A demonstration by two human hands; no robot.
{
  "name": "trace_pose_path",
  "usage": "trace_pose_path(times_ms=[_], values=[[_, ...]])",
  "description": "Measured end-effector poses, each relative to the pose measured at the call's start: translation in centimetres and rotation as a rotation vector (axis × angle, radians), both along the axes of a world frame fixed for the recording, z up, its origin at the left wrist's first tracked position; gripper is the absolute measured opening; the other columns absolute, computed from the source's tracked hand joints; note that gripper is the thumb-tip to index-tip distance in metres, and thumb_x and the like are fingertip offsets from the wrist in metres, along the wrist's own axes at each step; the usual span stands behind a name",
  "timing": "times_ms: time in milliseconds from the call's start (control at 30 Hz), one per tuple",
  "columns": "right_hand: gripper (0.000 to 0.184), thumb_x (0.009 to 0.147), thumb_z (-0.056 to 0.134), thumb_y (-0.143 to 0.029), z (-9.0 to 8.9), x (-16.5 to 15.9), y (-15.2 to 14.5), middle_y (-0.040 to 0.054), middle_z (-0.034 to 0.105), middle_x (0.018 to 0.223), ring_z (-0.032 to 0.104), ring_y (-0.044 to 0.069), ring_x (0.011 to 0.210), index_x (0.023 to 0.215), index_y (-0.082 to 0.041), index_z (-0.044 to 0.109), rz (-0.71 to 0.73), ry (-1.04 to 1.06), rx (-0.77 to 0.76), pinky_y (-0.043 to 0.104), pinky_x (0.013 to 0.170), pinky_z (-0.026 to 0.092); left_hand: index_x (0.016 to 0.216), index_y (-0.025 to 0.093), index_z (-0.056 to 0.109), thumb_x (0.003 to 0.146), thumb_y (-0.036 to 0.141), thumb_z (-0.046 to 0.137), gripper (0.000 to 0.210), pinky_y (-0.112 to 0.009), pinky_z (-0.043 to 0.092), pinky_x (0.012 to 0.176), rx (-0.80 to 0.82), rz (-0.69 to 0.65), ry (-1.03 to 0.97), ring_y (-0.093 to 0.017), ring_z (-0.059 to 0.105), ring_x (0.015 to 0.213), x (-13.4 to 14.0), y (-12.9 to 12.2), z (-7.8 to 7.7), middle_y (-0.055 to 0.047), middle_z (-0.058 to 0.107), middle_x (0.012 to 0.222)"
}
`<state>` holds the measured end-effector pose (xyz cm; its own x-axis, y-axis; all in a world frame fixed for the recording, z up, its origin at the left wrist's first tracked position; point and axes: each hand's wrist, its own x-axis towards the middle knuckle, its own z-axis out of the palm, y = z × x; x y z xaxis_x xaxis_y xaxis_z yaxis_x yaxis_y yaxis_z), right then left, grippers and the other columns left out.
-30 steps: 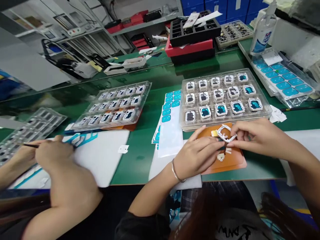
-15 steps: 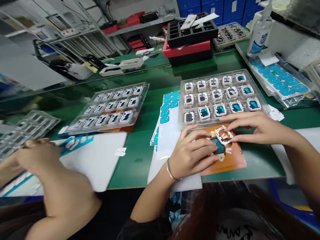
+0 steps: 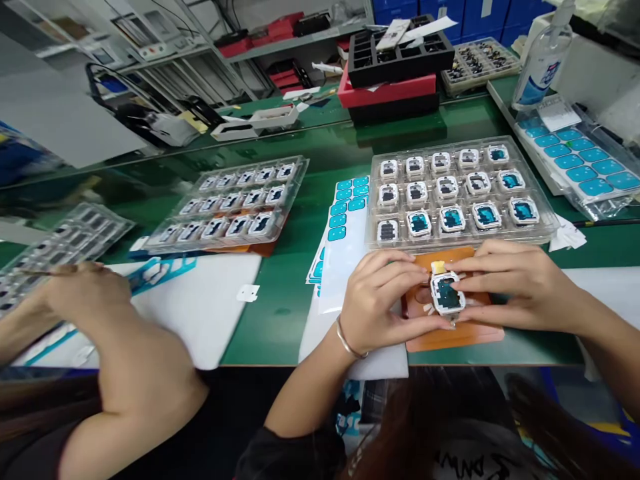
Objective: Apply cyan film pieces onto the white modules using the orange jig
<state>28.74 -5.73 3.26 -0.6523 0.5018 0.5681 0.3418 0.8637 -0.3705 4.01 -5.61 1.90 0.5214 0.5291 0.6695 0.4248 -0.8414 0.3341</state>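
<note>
A square smartwatch case, with a white frame around a dark teal centre, is between my hands near the table's front edge. My left hand wraps around its left side, thumb at the lower edge. From the right, the fingers of my right hand press on the frame's upper and right side. A yellow tab sticks out at the top of the case. Beneath lies an orange mat. Just behind it stands a clear tray with rows of similar white-framed cases, some with teal inside.
Blue sticker sheets lie left of the tray. A second tray of cases stands farther left, by a co-worker's hand. Black and red boxes, a pump bottle and bagged blue stickers are at the back.
The white frame, held tilted above the teal body in my right hand before, now lies flat over it. My right hand has come down, and both hands now grip the case.
</note>
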Motion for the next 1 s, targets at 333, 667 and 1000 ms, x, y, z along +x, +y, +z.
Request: trace_pose_path(times_ms=[333, 667, 1000], values=[[0.028, 0.095, 0.058, -0.046, 0.34, -0.1, -0.25, 0.0058, 0.074, 0.105, 0.058, 0.026, 0.095, 0.093, -0.022, 0.072, -0.098, -0.221, 0.065, 0.041, 0.075, 0.041, 0.114, 0.019, 0.065, 0.073, 0.065, 0.073, 0.062, -0.049, 0.054, 0.095, -0.068, 0.042, 0.151, -0.029, 0.062, 0.111, -0.08, 0.22, -0.33, -0.009, 0.072, 0.111], [0.025, 0.096, 0.057, -0.043, 0.36, -0.14, -0.13, 0.005, 0.075, 0.105, 0.06, 0.03, 0.106, 0.094, -0.023, 0.071, -0.079, -0.234, 0.076, 0.044, 0.082, 0.043, 0.112, 0.018, 0.065, 0.079, 0.061, 0.071, 0.055, -0.046, 0.052, 0.091, -0.048, 0.025, 0.159, -0.027, 0.061, 0.108, 0.08, 0.25, -0.6, -0.009, 0.071, 0.111], [0.026, 0.094, 0.059, -0.045, 0.28, -0.09, -0.12, 0.0062, 0.073, 0.111, 0.06, 0.029, 0.101, 0.095, -0.023, 0.072, -0.081, -0.249, 0.058, 0.044, 0.082, 0.043, 0.116, 0.019, 0.063, 0.08, 0.061, 0.069, 0.056, -0.044, 0.049, 0.091, -0.07, 0.03, 0.19, -0.027, 0.059, 0.109, -0.03, 0.18, -0.39, -0.009, 0.07, 0.112]])
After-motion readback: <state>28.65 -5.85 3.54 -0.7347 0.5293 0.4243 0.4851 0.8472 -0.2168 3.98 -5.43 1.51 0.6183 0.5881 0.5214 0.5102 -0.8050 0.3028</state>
